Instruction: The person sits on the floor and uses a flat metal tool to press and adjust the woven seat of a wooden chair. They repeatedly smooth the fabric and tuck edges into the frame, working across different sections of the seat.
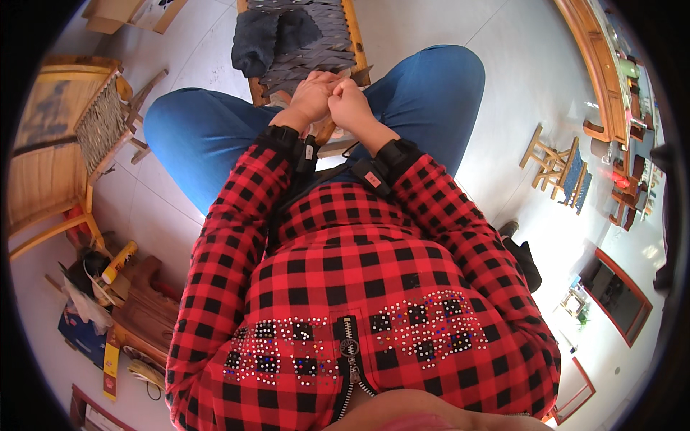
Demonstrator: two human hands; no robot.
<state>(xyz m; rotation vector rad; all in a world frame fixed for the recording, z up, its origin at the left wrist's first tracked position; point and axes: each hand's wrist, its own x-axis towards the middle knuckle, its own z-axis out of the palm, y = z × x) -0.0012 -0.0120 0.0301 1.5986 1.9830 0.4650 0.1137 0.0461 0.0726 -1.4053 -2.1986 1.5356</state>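
My left hand (pixel 313 98) is closed at the near end of a wooden-framed stool, its fingers bent. Against it sits my right hand (pixel 350 106), curled into a fist. Whatever lies between the fingers is hidden behind the backs of the hands. The stool's seat (pixel 327 54) is woven from dark grey strips and stands in front of my knees. A folded dark grey cloth (pixel 257 39) lies on its left part. A short piece of wood (pixel 325 131) shows just below my hands.
To the left stands a wooden chair (pixel 54 136) with a woven seat beside it. Clutter, including a yellow tube (pixel 120 261), lies at the lower left. A small folding stool (pixel 564 172) stands on the right, with a long wooden cabinet (pixel 600 68) beyond it. A cardboard box (pixel 133 14) sits at the far left.
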